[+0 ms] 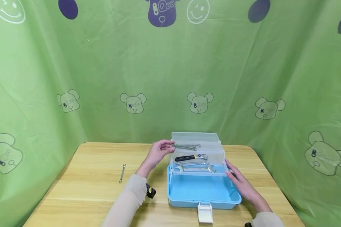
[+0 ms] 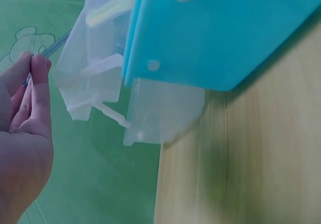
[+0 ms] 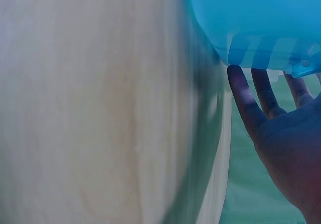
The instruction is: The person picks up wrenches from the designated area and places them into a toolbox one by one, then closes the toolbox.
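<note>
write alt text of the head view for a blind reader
A person's left hand pinches a wrench at an open blue toolbox, while the right hand touches its side. More wrenches lie in its clear trays; another wrench lies on the wooden table at left.

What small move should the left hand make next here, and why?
Probably have the left hand lower the slim silver metal wrench onto the upper translucent plastic tray and ease its grip: it pinches the wrench at that tray's left end, and the right hand is beside the open light-blue plastic toolbox.
</note>
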Action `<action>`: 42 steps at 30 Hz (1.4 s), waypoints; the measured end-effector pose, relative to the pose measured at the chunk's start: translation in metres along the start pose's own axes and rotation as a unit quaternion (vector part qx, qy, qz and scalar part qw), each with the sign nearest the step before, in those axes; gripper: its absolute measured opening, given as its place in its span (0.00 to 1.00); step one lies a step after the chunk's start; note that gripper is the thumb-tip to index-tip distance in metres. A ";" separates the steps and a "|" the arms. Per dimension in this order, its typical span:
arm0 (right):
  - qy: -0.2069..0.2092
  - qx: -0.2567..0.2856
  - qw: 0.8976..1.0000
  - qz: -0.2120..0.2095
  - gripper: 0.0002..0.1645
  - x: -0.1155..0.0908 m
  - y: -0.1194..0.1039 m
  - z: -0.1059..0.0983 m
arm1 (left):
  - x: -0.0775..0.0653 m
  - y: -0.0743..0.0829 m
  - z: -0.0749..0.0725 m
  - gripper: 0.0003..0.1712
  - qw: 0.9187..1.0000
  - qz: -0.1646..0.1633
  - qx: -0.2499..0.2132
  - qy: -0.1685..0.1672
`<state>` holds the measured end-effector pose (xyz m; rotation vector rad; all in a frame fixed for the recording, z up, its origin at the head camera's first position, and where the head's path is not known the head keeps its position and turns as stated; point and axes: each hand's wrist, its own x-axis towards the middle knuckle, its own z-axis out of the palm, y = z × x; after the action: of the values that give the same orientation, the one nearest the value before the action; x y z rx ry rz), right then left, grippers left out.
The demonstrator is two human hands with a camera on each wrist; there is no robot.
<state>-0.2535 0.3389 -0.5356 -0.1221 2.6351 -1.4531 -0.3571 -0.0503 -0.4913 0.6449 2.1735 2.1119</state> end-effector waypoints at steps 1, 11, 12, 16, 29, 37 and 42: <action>-0.001 0.001 1.000 0.002 0.41 0.000 0.000 0.000 | 0.001 0.001 0.002 0.22 1.000 0.003 0.009 0.001; 0.001 0.000 1.000 0.004 0.40 -0.002 -0.002 0.001 | 0.009 0.008 0.015 0.20 0.997 0.014 0.069 0.021; 0.002 0.000 1.000 0.003 0.40 -0.002 -0.002 0.001 | 0.010 0.008 0.016 0.20 0.997 0.015 0.072 0.021; 0.001 -0.002 1.000 0.006 0.40 -0.002 -0.001 0.000 | 0.013 0.008 0.018 0.20 0.995 0.025 0.099 0.023; 0.002 0.002 1.000 0.003 0.40 0.000 0.002 0.000 | 0.016 0.013 0.025 0.19 0.963 0.062 0.262 0.034; 0.002 0.001 1.000 0.002 0.40 0.001 0.002 0.000 | 0.015 0.011 0.028 0.19 0.949 0.071 0.304 0.037; 0.002 -0.002 1.000 0.003 0.40 0.001 0.002 0.000 | 0.015 0.012 0.029 0.18 0.945 0.070 0.318 0.040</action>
<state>-0.2542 0.3395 -0.5376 -0.1125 2.6379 -1.4486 -0.3588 -0.0184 -0.4782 0.7686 2.9522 1.4672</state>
